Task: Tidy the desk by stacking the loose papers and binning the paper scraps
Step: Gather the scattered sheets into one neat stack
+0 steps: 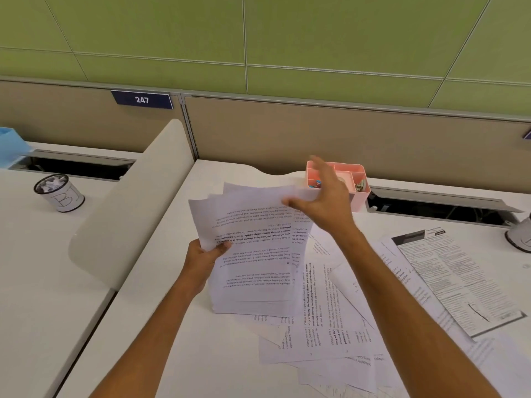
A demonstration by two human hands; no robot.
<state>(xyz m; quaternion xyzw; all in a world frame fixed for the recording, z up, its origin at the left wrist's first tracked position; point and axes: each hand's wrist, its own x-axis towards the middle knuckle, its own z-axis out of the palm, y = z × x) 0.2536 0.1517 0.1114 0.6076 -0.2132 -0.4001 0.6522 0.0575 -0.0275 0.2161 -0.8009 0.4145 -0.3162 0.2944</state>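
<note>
A sheaf of printed white papers point(253, 248) is lifted off the desk, its sheets fanned and uneven. My left hand point(201, 257) grips the sheaf at its left edge, thumb on top. My right hand point(324, 196) holds the far right corner of the sheaf, thumb under the top sheets and fingers spread above. More loose printed sheets point(330, 326) lie scattered and overlapping on the white desk point(178, 326) below and to the right. A small round bin point(59, 192) marked "BI", with crumpled paper scraps inside, stands on the neighbouring desk at the left.
A pink desk organiser point(356, 182) with small items stands just behind my right hand. A folded newspaper-like sheet point(457, 277) lies at the right. A curved beige divider point(135, 202) separates the two desks. A cup's edge point(521, 239) shows at far right, a blue tray point(10, 145) at far left.
</note>
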